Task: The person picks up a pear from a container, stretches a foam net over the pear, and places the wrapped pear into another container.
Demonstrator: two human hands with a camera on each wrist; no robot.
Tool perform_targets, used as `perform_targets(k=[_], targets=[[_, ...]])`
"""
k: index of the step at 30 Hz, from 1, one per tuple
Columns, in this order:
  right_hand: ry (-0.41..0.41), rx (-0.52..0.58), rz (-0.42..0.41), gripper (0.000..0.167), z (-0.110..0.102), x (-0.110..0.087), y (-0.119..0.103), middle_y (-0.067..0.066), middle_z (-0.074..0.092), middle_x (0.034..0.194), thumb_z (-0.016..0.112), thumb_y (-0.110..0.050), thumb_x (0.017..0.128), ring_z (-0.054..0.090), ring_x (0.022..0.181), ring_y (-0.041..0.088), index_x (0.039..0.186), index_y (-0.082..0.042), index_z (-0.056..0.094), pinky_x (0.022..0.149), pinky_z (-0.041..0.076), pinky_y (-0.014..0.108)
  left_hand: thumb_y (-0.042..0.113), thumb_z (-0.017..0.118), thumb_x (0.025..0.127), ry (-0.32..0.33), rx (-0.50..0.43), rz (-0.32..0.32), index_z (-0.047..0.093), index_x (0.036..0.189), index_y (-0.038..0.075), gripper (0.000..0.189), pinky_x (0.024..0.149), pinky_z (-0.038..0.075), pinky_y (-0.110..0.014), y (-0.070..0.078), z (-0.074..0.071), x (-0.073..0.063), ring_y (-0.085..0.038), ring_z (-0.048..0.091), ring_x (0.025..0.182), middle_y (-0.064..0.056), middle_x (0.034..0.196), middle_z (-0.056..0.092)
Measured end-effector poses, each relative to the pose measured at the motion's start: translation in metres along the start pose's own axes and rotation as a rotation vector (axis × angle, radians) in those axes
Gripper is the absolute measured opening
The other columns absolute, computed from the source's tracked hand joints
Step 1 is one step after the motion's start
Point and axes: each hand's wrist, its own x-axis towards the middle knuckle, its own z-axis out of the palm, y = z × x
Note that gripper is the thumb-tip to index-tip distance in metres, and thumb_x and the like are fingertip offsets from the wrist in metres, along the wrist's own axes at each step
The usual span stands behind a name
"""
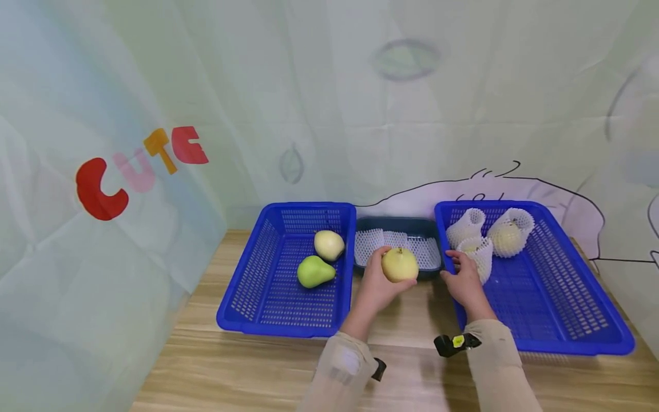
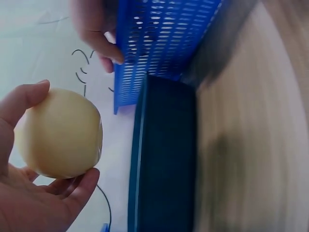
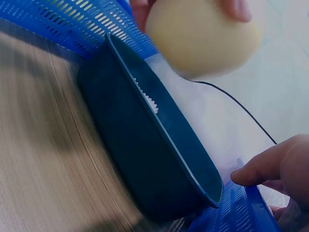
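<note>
My left hand (image 1: pixel 380 286) holds a round yellow pear (image 1: pixel 400 265), stem up, above the front of a dark teal bin (image 1: pixel 435 228). In the left wrist view, its thumb and fingers curl round the pear's sides. White foam net sleeves (image 1: pixel 393 239) lie in the bin. At the left rim of the right blue basket (image 1: pixel 540 337), my right hand (image 1: pixel 465 283) has loosely bent fingers and no fruit. Close beside it, inside that basket, stands a foam-sleeved fruit (image 1: pixel 480 260), partly hidden by the hand.
The left blue basket (image 1: pixel 242 329) contains a green pear (image 1: pixel 315 272) and a pale yellow fruit (image 1: pixel 329 245). Two more white foam sleeves (image 1: pixel 465 226) stand at the back of the right basket, one around a pale fruit (image 1: pixel 507 237). A printed curtain (image 1: pixel 309 114) hangs behind the wooden table (image 1: pixel 401 366).
</note>
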Motion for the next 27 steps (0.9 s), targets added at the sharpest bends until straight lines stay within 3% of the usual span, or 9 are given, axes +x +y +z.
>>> perform_targets(k=[16,27], targets=[[-0.017,-0.001,0.026,0.046,0.0,0.0,-0.001,0.032,0.032,0.126,0.05,0.001,0.085,0.041,0.112,0.047,0.13,0.005,0.039,0.089,0.037,0.053,0.018,0.084,0.059,-0.012,0.026,-0.07,0.042,0.126,0.01,0.08,0.088,0.042,-0.041,-0.023,0.019,-0.009,-0.026,0.05,0.105,-0.011,0.122,0.049],[-0.02,0.0,0.03,0.046,0.0,0.0,-0.002,0.032,0.031,0.126,0.051,0.002,0.085,0.041,0.112,0.047,0.129,0.005,0.038,0.09,0.037,0.052,0.016,0.084,0.057,-0.081,0.095,-0.118,0.042,0.122,0.011,0.077,0.084,0.043,-0.038,-0.042,0.032,-0.012,-0.026,0.05,0.1,-0.01,0.113,0.049]])
